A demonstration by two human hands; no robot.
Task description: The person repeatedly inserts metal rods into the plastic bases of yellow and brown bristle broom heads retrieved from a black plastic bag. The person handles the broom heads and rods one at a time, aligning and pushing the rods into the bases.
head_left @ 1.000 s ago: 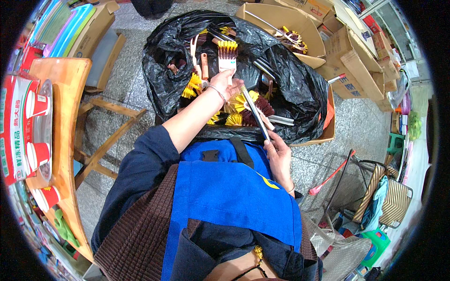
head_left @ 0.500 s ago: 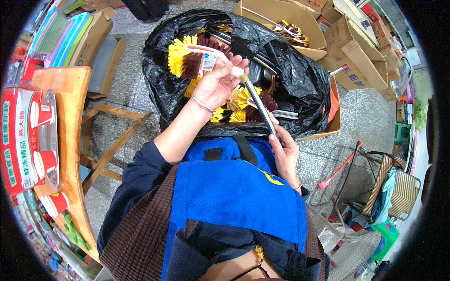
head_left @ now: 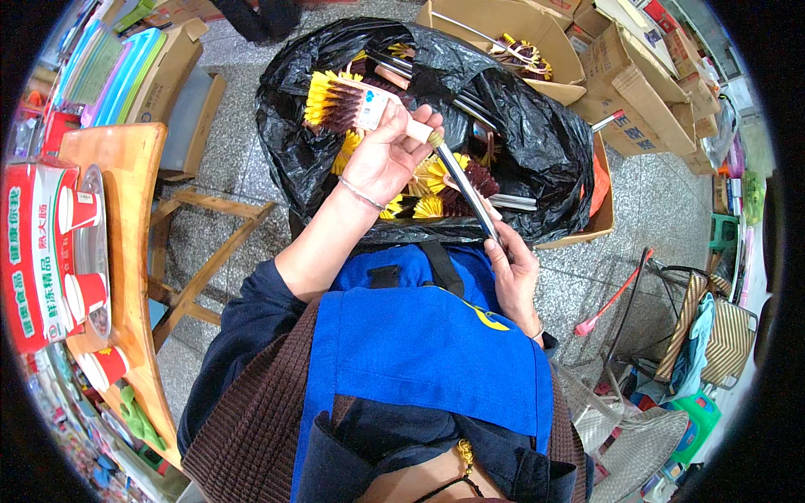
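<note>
Upper centre of the frame: the left hand (head_left: pixel 381 159) grips a yellow-and-maroon brush head (head_left: pixel 340 101), while the right hand (head_left: pixel 513 272) clasps a metal handle (head_left: pixel 468 186) meeting its socket. Joining looks begun, not seated; many brushes wait in the black bag (head_left: pixel 537 126).

The black plastic bag (head_left: pixel 537 142) conceals the lower parts of the yellow-and-maroon bristle brushes (head_left: pixel 444 180). The right hand (head_left: pixel 513 270) covers the lower end of the slim metal handle (head_left: pixel 465 189).
</note>
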